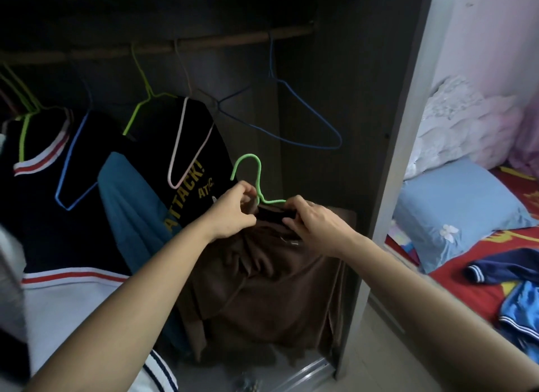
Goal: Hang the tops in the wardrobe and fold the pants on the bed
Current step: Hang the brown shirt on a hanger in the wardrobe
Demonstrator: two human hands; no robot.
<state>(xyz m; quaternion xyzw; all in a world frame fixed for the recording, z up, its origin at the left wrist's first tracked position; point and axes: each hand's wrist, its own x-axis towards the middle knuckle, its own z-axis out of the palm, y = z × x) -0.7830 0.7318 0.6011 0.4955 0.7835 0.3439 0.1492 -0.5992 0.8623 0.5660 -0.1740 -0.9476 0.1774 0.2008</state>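
A brown top [271, 286] hangs on a green wire hanger [254, 170] held low inside the open wardrobe, below the wooden rail [204, 43]. My left hand [233, 211] pinches the hanger's neck. My right hand [315, 219] grips the top's dark collar beside the hanger's shoulder. A black top printed "ATTACK!" [192, 184] hangs on a pink hanger to the left. Dark blue pants [501, 267] and shiny blue shorts [522, 307] lie crumpled on the bed at the right.
An empty blue hanger [303, 120] hangs from the rail right of the black top. Several more tops on hangers fill the wardrobe's left side. The wardrobe's grey side panel [388, 187] separates it from the bed, which has a blue pillow [455, 211] and red sheet.
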